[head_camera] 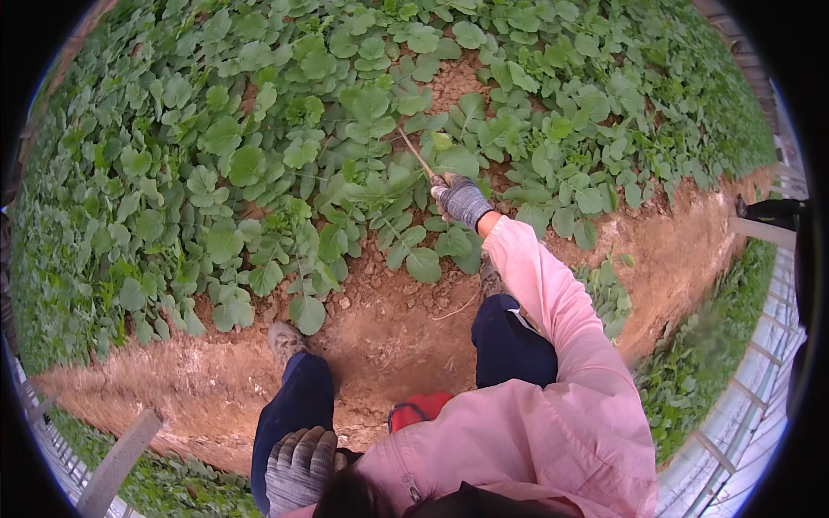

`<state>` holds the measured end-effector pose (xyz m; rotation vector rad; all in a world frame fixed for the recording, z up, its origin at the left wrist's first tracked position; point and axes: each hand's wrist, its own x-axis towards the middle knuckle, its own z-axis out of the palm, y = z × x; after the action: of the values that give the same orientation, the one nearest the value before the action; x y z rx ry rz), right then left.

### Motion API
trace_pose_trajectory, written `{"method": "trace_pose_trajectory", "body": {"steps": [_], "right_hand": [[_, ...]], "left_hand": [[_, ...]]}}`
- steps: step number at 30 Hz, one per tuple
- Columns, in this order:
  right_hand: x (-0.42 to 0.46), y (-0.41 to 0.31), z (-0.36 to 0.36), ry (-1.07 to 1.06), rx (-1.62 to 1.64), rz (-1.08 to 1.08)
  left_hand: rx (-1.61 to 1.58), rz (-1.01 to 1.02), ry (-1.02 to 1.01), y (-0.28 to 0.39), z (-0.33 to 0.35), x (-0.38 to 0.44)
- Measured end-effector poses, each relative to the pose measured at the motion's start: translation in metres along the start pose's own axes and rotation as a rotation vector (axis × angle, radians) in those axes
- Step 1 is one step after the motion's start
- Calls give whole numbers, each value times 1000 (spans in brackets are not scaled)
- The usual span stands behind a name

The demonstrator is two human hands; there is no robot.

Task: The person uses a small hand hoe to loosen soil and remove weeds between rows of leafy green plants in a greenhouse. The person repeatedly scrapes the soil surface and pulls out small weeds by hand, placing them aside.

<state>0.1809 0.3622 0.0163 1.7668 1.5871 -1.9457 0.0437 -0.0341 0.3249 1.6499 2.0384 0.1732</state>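
Observation:
A grey knit work glove covers my right hand (pixel 458 199), which is closed around a thin rod-like tool (pixel 415 151). The tool's far end reaches in among the lobed green leaves of low leafy plants (pixel 369 129), so what it touches there is hidden. My left hand (pixel 302 467), in a matching glove, rests on my left thigh in dark blue trousers, its fingers bent over the knee area. I cannot tell whether anything is under its palm. A small pile of picked-looking leaves (pixel 605 294) lies on the soil beside my right arm.
A bare reddish soil path (pixel 388 337) runs under my shoes. Something red (pixel 421 409) shows between my legs. A concrete post (pixel 120 463) stands at lower left. Another bed of green plants (pixel 699 362) lies at right, beside a greenhouse-like frame wall (pixel 745 401). A dark object (pixel 774 212) is at the right rim.

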Motion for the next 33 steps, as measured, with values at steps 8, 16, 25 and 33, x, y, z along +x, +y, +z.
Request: {"method": "trace_pose_trajectory", "body": {"steps": [8,16,25,33], "right_hand": [[33,-20,8,128,540,24],[59,-34,4,170,745,-73],[91,-78,10,406,805,54],[114,-81,25,377,720,163]], "left_hand": [[30,-29,-57,-7,6,-3],[21,-13,-46,-12,7,-5],[10,-37,-89,-17,2,0],[37,-40,-72,-26,-1,8]]}}
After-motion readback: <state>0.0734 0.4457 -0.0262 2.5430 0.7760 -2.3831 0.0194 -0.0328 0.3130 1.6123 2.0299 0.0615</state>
